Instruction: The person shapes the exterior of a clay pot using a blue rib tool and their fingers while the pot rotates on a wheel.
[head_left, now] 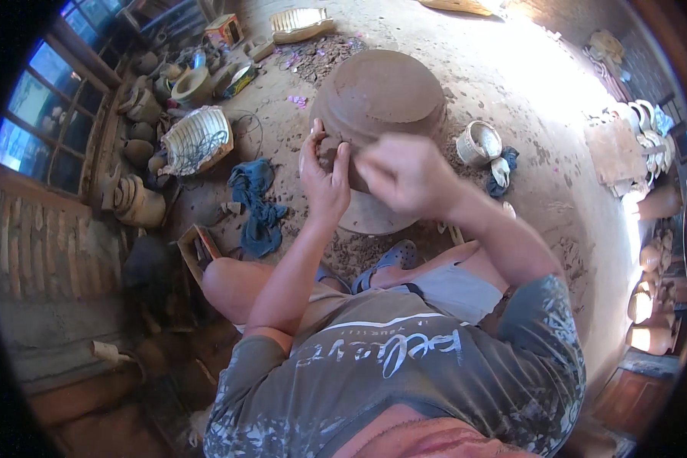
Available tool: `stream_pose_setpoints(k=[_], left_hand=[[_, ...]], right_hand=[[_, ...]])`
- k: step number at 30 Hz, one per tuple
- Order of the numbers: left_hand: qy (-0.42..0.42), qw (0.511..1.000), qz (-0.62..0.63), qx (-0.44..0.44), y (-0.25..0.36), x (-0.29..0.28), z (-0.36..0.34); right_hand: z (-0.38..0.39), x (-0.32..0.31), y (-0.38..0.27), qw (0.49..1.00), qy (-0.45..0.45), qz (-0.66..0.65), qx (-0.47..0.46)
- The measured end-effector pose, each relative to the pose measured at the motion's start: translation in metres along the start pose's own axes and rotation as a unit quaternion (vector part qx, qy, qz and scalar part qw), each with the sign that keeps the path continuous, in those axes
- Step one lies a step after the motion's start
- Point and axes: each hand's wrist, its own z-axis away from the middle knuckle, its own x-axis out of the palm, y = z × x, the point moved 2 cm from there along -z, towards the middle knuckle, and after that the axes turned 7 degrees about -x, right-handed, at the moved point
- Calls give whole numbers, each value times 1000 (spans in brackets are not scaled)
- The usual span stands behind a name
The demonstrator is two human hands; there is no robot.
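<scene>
A large brown clay pot (378, 91) sits upside down on a round stand (374, 217) in front of me. My left hand (322, 172) presses a lump of wet clay (330, 145) against the pot's near left wall, fingers curled around it. My right hand (404, 172) is closed in a loose fist just right of the left hand, touching the pot's near side; whether it holds anything is hidden. I sit low with knees bent, sandalled feet (393, 258) under the stand.
A blue cloth (256, 206) lies on the dirt floor at left, beside a woven basket (198, 141) and several clay pots (141, 202). A small white bucket (477, 143) stands right of the pot. Finished pots (649, 305) line the right wall.
</scene>
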Motion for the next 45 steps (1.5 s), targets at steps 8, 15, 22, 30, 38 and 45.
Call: stream_pose_setpoints(k=[8,15,22,30,38,45], left_hand=[[-70,994,-17,-79,34,-46,28],[-404,847,77,-335,50,2,105],[-499,793,19,-350,28,21,107],[-524,778,-18,-347,24,28,103],[-2,989,146,-21,58,-19,9],[-22,998,32,-47,21,27,45]], right_hand=[[124,29,-18,952,126,-87,266],[133,25,-26,997,-9,70,31],[176,16,-19,997,-56,53,28],[198,25,-9,984,71,-46,157],[229,2,4,827,286,-249,415],[238,25,1,824,304,-266,398]])
